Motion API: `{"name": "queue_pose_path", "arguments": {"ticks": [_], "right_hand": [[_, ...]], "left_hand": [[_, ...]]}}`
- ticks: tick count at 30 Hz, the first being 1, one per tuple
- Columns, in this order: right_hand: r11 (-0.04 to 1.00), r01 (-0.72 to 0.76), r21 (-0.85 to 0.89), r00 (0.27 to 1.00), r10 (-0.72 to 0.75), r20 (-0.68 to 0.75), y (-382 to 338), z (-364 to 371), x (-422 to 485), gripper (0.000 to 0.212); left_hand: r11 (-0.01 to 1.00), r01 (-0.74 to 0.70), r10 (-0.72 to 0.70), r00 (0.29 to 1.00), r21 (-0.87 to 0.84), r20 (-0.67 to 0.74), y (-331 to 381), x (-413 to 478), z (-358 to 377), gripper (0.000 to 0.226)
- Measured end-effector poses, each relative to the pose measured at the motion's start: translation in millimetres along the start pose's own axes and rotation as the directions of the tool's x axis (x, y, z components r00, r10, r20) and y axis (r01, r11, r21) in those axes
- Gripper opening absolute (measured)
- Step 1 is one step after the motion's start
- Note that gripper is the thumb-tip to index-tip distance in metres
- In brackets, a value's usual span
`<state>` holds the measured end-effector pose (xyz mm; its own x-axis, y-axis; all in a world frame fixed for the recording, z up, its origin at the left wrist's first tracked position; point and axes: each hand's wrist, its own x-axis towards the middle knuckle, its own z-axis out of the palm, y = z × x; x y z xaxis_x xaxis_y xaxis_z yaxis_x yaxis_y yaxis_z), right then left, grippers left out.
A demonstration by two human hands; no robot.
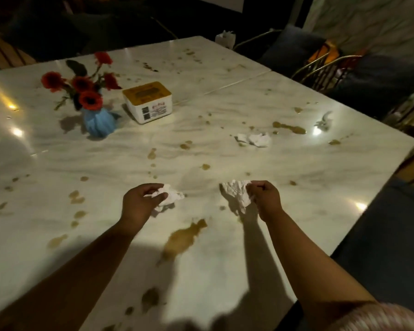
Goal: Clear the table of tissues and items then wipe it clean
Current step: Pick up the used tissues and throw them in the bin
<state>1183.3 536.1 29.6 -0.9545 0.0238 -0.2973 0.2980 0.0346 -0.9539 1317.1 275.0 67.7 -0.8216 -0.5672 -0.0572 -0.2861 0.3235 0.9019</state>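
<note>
The person's left hand (139, 203) is curled round a crumpled tissue (171, 195). The right hand (267, 199) pinches a second tissue (237, 193) by one edge, so that it fans out leftward from the fingers. The hands are apart, side by side over the near middle of the table (225, 283), each clamped on its own wad. Whether the wads touch the surface or hang just above it cannot be told.

The tissues not yet gathered all lie one way from here — ahead and to the right. A pair of loose tissues (255, 139) sits on the table beyond the right hand and only slightly to its right. The pair's long axis runs roughly left to right, across the line of reach. Farther on, near the far right edge, lies a twisted scrap (324, 121), just past a brown streak. The right hand is plainly the nearer to both, while the left would have to cross the body's midline. Since the right hand is already full, the next pick probably means tucking the new paper in against the wad it holds.

The other items stand the opposite way — a tissue box (148, 101) and a vase of red flowers (98, 123), ahead and to the left, nearer the left hand. A large brown spill (182, 237) lies between the forearms, with smaller spots scattered across the table, so the wiping looks to be ahead.
</note>
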Motion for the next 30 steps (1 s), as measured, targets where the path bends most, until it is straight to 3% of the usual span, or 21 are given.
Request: {"name": "queue_pose_path", "arguments": {"ticks": [4, 8, 14, 18, 21, 27, 30], "right_hand": [[0.993, 0.002, 0.114, 1.000, 0.000, -0.018, -16, -60, 77, 0.018], [0.997, 0.035, 0.072, 0.999, -0.032, -0.042, -48, -117, 149, 0.021], [0.990, 0.041, 0.135, 0.998, -0.034, -0.059, -73, -156, 212, 0.022], [0.984, 0.121, 0.131, 0.981, -0.098, -0.167, -85, -179, 233, 0.020], [0.979, 0.175, 0.107, 0.963, -0.148, -0.227, -95, -197, 258, 0.020], [0.976, 0.208, 0.068, 0.961, -0.191, -0.202, -117, -227, 340, 0.016], [0.971, 0.238, -0.005, 0.954, -0.235, -0.189, -129, -245, 393, 0.018]], "left_hand": [[0.998, 0.042, -0.043, 0.998, -0.039, -0.034, 42, 32, 89, 0.031], [0.991, 0.096, -0.100, 0.994, -0.095, -0.044, 85, 59, 169, 0.021], [0.996, 0.064, -0.065, 0.998, -0.063, -0.018, 117, 85, 224, 0.018], [0.996, 0.069, -0.068, 0.998, -0.060, 0.017, 141, 113, 247, 0.032], [0.997, 0.063, -0.063, 0.998, -0.042, -0.012, 150, 141, 269, 0.024], [0.990, -0.003, -0.001, 1.000, 0.139, 0.028, 148, 187, 344, 0.020], [0.964, 0.100, -0.098, 0.995, 0.248, -0.021, 140, 203, 373, 0.018]]}}
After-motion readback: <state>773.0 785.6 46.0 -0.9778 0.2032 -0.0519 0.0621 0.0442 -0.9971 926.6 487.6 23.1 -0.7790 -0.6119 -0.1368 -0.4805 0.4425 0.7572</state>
